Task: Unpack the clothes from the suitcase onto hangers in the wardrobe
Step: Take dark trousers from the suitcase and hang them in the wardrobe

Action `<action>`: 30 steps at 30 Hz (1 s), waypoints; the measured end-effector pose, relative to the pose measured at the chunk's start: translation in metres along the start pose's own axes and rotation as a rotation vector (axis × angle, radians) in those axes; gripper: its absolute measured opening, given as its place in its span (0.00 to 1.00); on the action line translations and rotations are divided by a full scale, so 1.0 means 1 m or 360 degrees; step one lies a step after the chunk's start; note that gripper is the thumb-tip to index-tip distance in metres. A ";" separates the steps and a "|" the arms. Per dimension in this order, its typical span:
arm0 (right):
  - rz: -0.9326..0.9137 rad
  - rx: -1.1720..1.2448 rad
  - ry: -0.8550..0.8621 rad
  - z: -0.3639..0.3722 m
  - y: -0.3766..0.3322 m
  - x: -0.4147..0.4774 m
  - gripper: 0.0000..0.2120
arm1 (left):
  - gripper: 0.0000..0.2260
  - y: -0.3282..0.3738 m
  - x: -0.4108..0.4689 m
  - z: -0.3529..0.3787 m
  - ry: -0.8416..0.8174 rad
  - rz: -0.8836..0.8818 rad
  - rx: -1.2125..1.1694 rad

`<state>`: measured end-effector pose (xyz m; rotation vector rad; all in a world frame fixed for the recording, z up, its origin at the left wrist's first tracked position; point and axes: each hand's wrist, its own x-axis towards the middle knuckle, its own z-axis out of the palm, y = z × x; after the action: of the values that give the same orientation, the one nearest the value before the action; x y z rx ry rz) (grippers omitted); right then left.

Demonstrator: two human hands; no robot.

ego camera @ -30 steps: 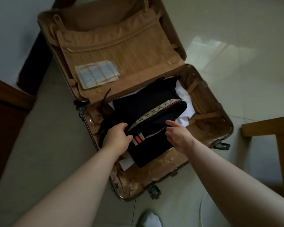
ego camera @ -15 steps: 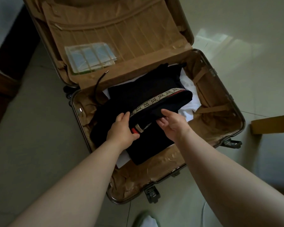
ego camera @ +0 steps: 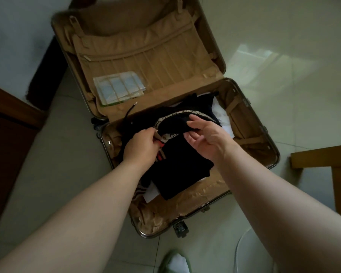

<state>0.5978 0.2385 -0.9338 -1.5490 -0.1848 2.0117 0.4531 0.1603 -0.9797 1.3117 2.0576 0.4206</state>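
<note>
An open suitcase point(ego camera: 272, 154) with tan lining lies on the tiled floor. In its near half sits a folded dark navy garment point(ego camera: 181, 170) with a cream patterned band and red stripes, on top of white clothes point(ego camera: 222, 117). My left hand point(ego camera: 140, 148) grips the garment's banded left edge. My right hand point(ego camera: 205, 136) pinches the dark fabric at the top of the fold between thumb and fingers, lifting that part slightly. No wardrobe or hangers are in view.
The suitcase lid point(ego camera: 146, 56) lies open at the far side, with a clear plastic packet point(ego camera: 118, 89) on it. Dark wooden furniture point(ego camera: 6, 134) stands at left, a wooden frame point(ego camera: 331, 170) at right. My foot point(ego camera: 175, 263) shows at the bottom edge.
Both hands have closed on the navy garment and raised its banded top fold off the pile; earlier they were only reaching to its edge.
</note>
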 end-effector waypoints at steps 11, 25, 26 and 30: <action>-0.0046 -0.0170 -0.0046 0.072 -0.093 -0.138 0.06 | 0.06 0.094 -0.046 -0.176 0.0187 0.0015 -0.0633; -0.0805 -0.1764 -0.0766 0.215 -0.198 -0.363 0.16 | 0.08 0.251 -0.138 -0.436 0.0174 0.0632 -0.0379; -0.0790 -0.1794 -0.0801 0.224 -0.205 -0.380 0.15 | 0.08 0.259 -0.146 -0.452 0.0232 0.0630 -0.0412; -0.0756 -0.1888 -0.0914 0.262 -0.229 -0.445 0.15 | 0.15 0.285 -0.183 -0.515 0.0440 0.0525 -0.0559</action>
<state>0.5075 0.2548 -0.3764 -1.1852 -2.0359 1.9119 0.3522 0.1634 -0.3714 1.4325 1.8630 1.1116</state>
